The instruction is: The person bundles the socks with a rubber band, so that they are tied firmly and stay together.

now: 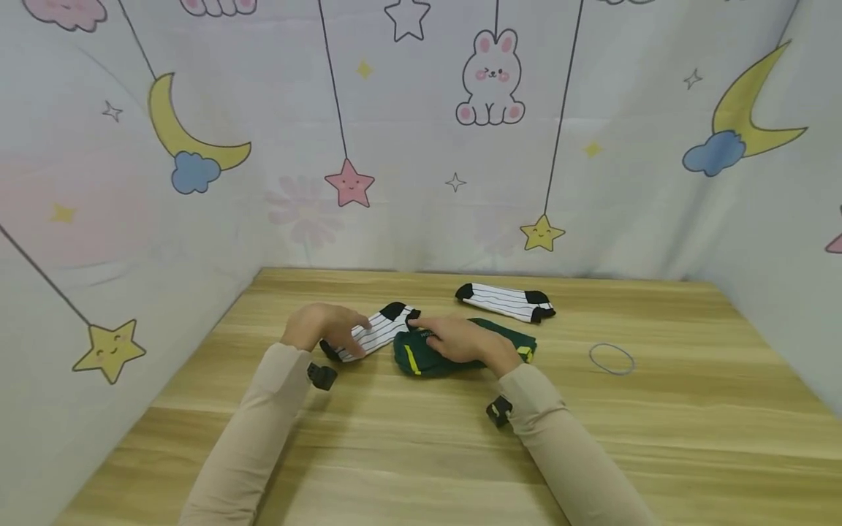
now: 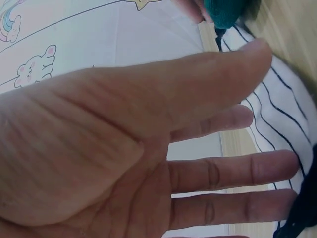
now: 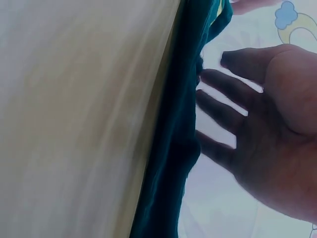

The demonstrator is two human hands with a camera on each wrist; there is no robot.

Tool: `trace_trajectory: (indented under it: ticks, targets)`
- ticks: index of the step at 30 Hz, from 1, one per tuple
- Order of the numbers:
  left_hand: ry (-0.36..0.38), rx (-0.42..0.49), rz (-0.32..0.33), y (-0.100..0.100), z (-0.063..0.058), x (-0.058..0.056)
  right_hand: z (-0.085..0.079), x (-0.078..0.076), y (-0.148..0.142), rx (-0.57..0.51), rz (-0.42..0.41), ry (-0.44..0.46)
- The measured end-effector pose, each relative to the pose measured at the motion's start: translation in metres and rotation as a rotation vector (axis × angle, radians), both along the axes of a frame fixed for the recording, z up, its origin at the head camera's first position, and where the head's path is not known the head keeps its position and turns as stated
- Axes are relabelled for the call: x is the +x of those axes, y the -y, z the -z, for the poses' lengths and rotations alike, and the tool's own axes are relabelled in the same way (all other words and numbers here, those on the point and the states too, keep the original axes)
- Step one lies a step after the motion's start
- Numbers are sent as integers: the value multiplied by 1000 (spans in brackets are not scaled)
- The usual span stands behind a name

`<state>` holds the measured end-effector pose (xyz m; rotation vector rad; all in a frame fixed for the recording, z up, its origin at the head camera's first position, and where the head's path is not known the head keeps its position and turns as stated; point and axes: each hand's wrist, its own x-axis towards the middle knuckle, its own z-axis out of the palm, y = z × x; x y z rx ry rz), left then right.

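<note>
A white ankle sock with black stripes, black toe and black heel (image 1: 378, 332) lies flat on the table, left of centre. Over it is my left hand (image 1: 327, 326); in the left wrist view its straight, spread fingers (image 2: 233, 171) rest at the striped cloth. Beside the sock lies a dark green fabric item with yellow strips and small lettering (image 1: 430, 359), perhaps a pouch. My right hand (image 1: 460, 338) is over this, fingers reaching toward the sock's black end. The right wrist view shows those fingers (image 3: 223, 111) extended along the green cloth (image 3: 171, 134), gripping nothing.
A second striped sock (image 1: 503, 301) lies farther back on the wooden table (image 1: 408, 453). To the right is a thin bluish loop (image 1: 612, 359). A printed fabric backdrop (image 1: 421, 146) rises behind and along both sides.
</note>
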<state>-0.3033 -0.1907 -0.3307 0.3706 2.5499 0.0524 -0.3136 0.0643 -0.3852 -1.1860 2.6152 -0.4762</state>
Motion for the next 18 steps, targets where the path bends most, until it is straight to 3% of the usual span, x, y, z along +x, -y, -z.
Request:
trace_trajectory:
  ticks: [7, 11, 18]
  targets:
    - [9, 14, -46, 1, -3, 3, 0, 4, 4, 76, 11, 38]
    - [2, 4, -73, 4, -3, 3, 0, 5, 7, 87, 14, 9]
    - [8, -22, -48, 9, -3, 1, -2, 10, 15, 125, 17, -68]
